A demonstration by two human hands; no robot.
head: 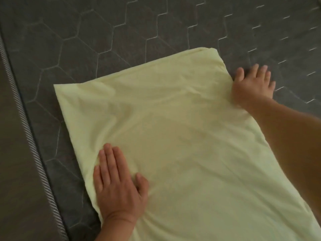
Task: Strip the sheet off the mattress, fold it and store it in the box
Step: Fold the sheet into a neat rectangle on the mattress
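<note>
A pale yellow sheet (173,136), folded into a long rectangle, lies flat on the dark grey mattress (104,32) with its hexagon quilting. My left hand (118,185) presses flat on the sheet near its left edge, fingers straight and together. At the sheet's right edge my right hand (253,84) lies palm down with fingers spread, partly on the cloth and partly on the mattress. The sheet runs out of the frame at the bottom right. No box is in view.
The mattress's left edge carries a striped piping (26,127) running diagonally down the frame. Beyond it, at the far left, is a plain brownish-grey surface (10,171). Bare mattress stretches behind and to the right of the sheet.
</note>
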